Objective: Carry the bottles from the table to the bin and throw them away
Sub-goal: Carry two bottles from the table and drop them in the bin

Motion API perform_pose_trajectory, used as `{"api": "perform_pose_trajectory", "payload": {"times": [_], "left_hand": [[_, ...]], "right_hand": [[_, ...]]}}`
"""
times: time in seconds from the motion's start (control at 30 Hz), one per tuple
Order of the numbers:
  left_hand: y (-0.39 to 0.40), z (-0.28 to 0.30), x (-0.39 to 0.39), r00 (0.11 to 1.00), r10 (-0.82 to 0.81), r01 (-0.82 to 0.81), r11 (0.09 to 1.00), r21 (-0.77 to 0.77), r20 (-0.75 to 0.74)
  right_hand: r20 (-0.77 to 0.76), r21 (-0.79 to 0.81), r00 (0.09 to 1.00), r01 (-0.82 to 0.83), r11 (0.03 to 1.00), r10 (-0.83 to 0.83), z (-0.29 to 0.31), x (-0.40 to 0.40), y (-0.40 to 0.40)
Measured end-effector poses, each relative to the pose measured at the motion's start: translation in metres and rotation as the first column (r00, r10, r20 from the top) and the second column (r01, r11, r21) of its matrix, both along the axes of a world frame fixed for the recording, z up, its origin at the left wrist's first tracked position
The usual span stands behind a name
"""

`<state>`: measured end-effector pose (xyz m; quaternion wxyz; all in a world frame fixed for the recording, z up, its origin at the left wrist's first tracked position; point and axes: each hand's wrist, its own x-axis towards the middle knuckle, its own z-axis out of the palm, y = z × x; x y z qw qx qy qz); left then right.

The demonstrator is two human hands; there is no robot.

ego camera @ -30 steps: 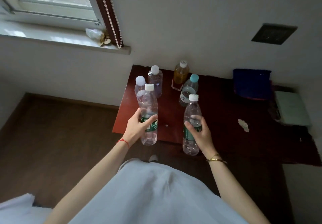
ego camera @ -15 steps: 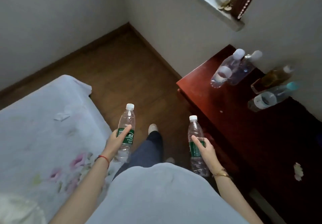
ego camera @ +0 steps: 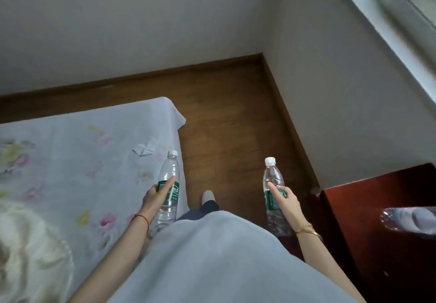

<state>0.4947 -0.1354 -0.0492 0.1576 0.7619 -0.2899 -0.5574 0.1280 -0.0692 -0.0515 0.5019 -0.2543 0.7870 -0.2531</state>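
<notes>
My left hand (ego camera: 155, 197) grips a clear plastic bottle (ego camera: 168, 175) with a white cap and green label, held upright over the edge of the bed. My right hand (ego camera: 286, 204) grips a second clear bottle (ego camera: 273, 176) of the same kind, upright above the floor beside the table. The dark red table (ego camera: 382, 208) shows only its corner at the lower right, with one clear bottle (ego camera: 410, 219) on it, cut off by the frame edge. No bin is in view.
A bed with a pale flowered sheet (ego camera: 70, 161) fills the left side. Brown wooden floor (ego camera: 226, 118) runs between bed and wall into a room corner. A windowsill (ego camera: 401, 38) crosses the upper right. My foot (ego camera: 208, 195) stands on the floor.
The view has swung left, away from the table. Both hands lifted their bottles off the table and carried them along; most of the table's bottles have left the frame.
</notes>
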Motion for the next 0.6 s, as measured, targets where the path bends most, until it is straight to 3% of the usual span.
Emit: {"api": "perform_pose_trajectory", "payload": {"times": [0.17,0.43,0.6], "left_hand": [[-0.074,0.021,0.025,1.0,-0.002,0.002,1.0,-0.017,0.03],[-0.199,0.001,0.058,0.979,0.202,-0.202,0.979,0.026,-0.004],[-0.313,-0.02,0.065,0.939,0.343,-0.343,0.939,0.029,-0.009]], "right_hand": [[-0.017,-0.04,1.0,-0.026,0.999,0.025,0.013,0.023,-0.108],[-0.032,-0.046,0.988,-0.155,0.987,0.153,0.008,0.046,-0.294],[-0.039,-0.075,0.974,-0.226,0.971,0.223,0.017,0.056,-0.456]]}}
